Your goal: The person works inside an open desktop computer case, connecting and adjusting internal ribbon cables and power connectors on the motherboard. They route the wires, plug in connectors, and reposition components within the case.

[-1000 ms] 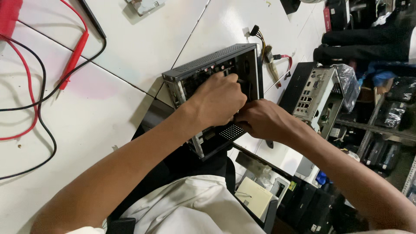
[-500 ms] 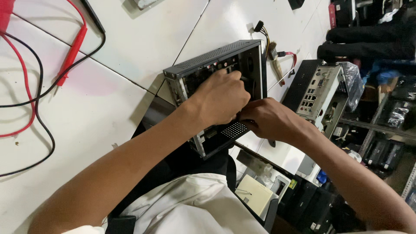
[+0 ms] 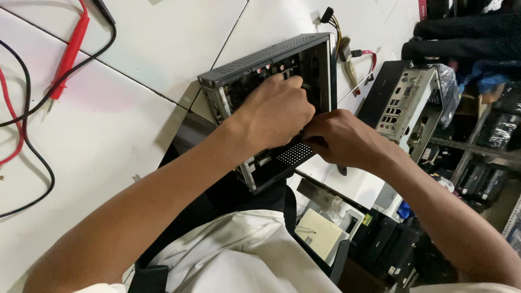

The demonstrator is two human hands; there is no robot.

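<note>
A small cream rectangular box [image 3: 319, 234] sits at about five o'clock below the hands, and a crumpled clear plastic bag [image 3: 449, 87] lies at two o'clock beside the grey case; no screens visible.

Open grey computer case [image 3: 266, 59], on edge, on white tabletop [image 3: 135, 125]

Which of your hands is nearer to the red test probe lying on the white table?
Left. The left hand is inside the open computer case, on the side toward the red test probe; the right hand is at the case's far edge, farther away.
</note>
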